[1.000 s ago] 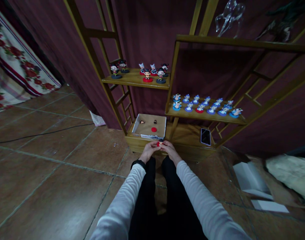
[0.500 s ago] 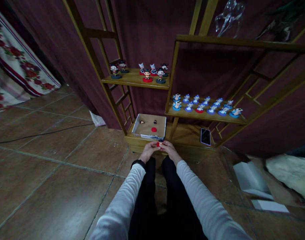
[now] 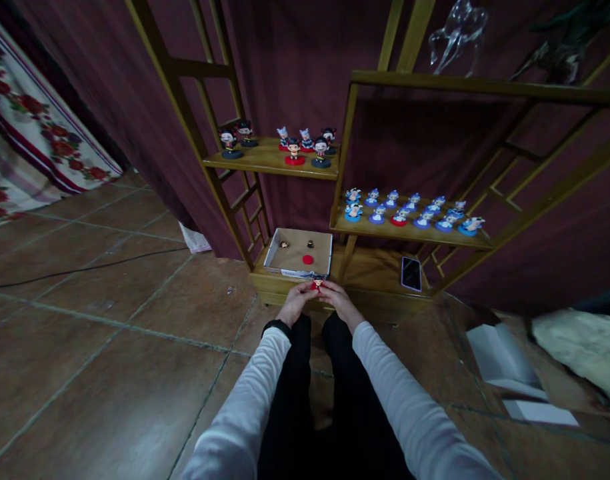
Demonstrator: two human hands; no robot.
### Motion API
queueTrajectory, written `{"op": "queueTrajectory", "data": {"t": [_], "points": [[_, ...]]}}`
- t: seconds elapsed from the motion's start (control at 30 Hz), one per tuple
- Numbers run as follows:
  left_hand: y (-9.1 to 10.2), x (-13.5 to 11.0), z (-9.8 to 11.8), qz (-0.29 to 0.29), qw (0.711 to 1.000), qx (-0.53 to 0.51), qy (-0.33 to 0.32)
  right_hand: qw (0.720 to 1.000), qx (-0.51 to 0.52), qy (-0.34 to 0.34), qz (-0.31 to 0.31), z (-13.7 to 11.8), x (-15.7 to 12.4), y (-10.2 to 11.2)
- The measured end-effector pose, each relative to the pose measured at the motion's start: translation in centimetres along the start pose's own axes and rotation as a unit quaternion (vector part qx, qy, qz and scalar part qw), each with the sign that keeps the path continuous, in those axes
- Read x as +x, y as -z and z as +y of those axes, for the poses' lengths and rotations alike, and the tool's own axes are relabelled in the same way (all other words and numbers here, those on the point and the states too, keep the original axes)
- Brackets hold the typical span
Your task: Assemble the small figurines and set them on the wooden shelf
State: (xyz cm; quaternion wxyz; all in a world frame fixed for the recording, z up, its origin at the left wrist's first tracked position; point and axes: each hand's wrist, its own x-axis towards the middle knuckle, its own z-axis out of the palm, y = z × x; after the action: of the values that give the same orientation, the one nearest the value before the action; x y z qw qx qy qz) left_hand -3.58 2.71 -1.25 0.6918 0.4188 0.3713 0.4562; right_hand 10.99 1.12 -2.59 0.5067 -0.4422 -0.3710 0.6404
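Between my fingertips is a small figurine [image 3: 317, 285] with dark hair and red on it, held just in front of the shelf's low front edge. My left hand [image 3: 297, 298] is closed on its left side, and my right hand [image 3: 337, 297] grips it from the right. The fingers hide much of its lower part. Right behind my hands stands a shallow cardboard box [image 3: 295, 235]. Inside lie a red round base [image 3: 307, 259], a small dark piece [image 3: 310, 244] and a small figurine part [image 3: 284, 245] with dark hair.
Several figurines stand on the upper left shelf [image 3: 272, 160], and several blue and purple ones on the right shelf [image 3: 415, 230]. A phone [image 3: 411, 274] lies at the lower right. A glass horse [image 3: 457, 40] stands above. White boxes [image 3: 505, 360] rest on the floor.
The figurine between my hands has shifted slightly left and up, and its face now shows more toward me. Both hands keep hold of it. The box and shelves look the same.
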Motion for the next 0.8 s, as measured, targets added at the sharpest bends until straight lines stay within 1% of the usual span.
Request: {"op": "queueTrajectory", "data": {"t": [0.13,0.37,0.5,0.7,0.8], "points": [[-0.11,-0.09,0.15,-0.008,1.0,-0.026,0.01,1.0,0.005,-0.005,0.003,0.1,0.05,0.02],[-0.32,-0.25,0.42,-0.005,0.998,-0.064,0.027,1.0,-0.004,0.007,-0.013,-0.14,-0.29,-0.08],[-0.32,-0.23,0.54,0.002,0.995,-0.088,0.04,1.0,-0.01,0.012,-0.012,-0.22,-0.39,-0.2],[-0.2,-0.19,0.54,0.001,0.994,-0.102,0.045,0.999,-0.02,0.028,-0.013,-0.42,-0.54,-0.38],[-0.06,-0.11,0.4,-0.001,0.993,-0.107,0.049,0.999,-0.03,0.034,-0.003,-0.32,-0.5,-0.38]]}}
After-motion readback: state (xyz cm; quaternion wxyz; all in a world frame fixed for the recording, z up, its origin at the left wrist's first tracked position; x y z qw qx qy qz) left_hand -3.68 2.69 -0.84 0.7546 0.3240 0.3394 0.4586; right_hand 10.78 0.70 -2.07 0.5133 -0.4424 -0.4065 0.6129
